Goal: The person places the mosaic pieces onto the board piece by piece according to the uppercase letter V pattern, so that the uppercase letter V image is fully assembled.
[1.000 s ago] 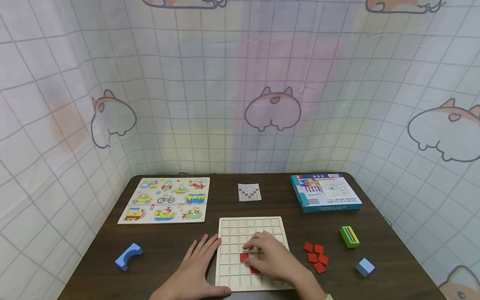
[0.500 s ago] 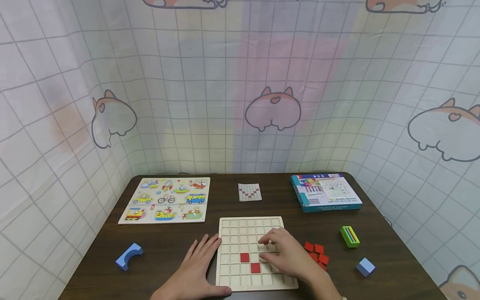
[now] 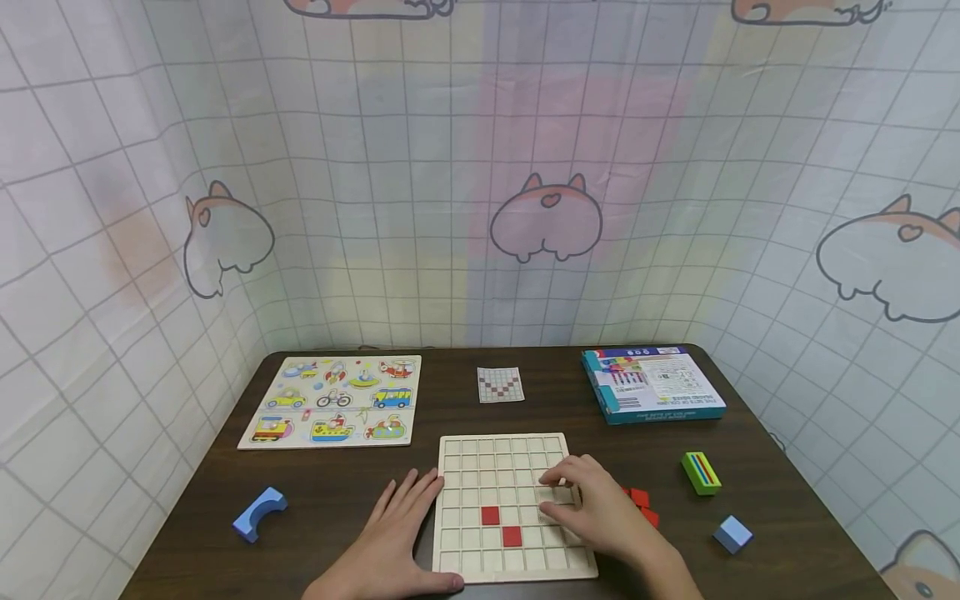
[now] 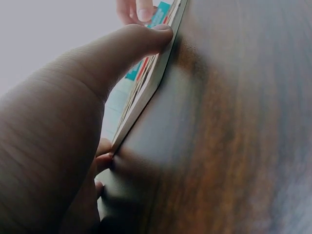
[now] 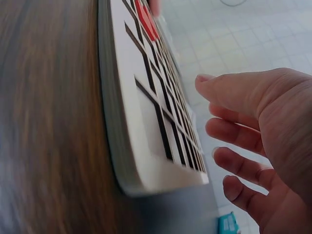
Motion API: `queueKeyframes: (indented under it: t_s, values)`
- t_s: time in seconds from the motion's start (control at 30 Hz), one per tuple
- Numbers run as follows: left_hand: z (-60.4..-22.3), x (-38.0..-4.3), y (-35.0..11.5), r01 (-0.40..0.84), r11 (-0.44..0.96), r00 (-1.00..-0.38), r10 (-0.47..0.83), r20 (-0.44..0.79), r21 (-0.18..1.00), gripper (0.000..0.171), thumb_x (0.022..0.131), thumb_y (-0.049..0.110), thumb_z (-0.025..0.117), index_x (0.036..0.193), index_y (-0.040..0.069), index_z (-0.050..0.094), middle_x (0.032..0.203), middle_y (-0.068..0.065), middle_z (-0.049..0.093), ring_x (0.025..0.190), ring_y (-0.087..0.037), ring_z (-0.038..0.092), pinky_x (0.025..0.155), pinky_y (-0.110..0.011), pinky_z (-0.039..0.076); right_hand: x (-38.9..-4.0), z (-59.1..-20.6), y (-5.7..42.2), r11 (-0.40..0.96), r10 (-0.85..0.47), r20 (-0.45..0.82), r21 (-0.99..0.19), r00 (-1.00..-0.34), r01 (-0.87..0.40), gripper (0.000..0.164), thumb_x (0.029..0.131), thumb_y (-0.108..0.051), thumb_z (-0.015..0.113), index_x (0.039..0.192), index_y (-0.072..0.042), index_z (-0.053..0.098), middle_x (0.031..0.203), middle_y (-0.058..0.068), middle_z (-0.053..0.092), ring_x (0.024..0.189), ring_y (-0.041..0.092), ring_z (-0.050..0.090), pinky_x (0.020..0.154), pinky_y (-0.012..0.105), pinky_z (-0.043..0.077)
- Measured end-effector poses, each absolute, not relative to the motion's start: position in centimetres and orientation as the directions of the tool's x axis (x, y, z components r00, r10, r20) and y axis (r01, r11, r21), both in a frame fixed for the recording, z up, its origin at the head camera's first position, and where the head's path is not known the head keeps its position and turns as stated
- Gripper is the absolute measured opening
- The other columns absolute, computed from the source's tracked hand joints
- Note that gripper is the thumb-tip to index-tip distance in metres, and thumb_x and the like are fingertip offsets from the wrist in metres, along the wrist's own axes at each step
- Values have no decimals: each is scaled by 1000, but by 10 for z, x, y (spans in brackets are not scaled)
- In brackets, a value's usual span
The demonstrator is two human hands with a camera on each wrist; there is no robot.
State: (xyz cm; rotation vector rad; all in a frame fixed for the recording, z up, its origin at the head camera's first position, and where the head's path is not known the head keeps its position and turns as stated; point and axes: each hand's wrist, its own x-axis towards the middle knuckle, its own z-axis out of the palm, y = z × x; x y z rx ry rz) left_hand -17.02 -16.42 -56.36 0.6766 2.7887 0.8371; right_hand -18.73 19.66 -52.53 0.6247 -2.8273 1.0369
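A square wooden grid board (image 3: 461, 537) lies at the front middle of the table, with two red square tiles set diagonally in its cells, one (image 3: 490, 516) up and left of the other (image 3: 512, 536). My left hand (image 3: 390, 537) lies spread at the board's left side, its fingertips and thumb touching the edge. Over the board's right part hovers my right hand (image 3: 600, 512), fingers loosely bent and apart from the thumb, holding nothing. In the right wrist view that hand (image 5: 258, 131) is off the board's surface. More red tiles (image 3: 640, 497) lie right of the board, partly hidden by the right hand.
At the back stand a picture puzzle board (image 3: 337, 400), a small pattern card (image 3: 500, 385) and a teal boxed set (image 3: 652, 385). A blue arch block (image 3: 259, 513) lies at the left. On the right are a green striped block (image 3: 701, 473) and a light blue block (image 3: 732, 534).
My right hand has drawn away from the two red tiles toward the right, uncovering them and now covering part of the loose tiles. The left hand has stayed in place.
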Motion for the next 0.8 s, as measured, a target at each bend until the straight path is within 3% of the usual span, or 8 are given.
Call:
queueKeyframes:
  t_s: [0.43,0.8]
  values:
    - [-563,-170,-164,378,744,-887,461,-13,551,140,71,96,78,177,18,29,187,-2,24,174,-40,16,137,-72,9,-187,-529,228,754,-273,187,-568,-944,-330,28,95,-35,91,120,-28,80,117,-19,73,110,11,61,95,37,60]
    - [-564,-170,-164,376,744,-889,458,-12,552,141,71,97,76,178,19,28,187,-1,23,174,-40,16,137,-72,10,-188,-532,258,835,-175,136,-505,-975,-221,28,93,-38,92,117,-33,80,118,-17,73,109,10,53,93,35,53]
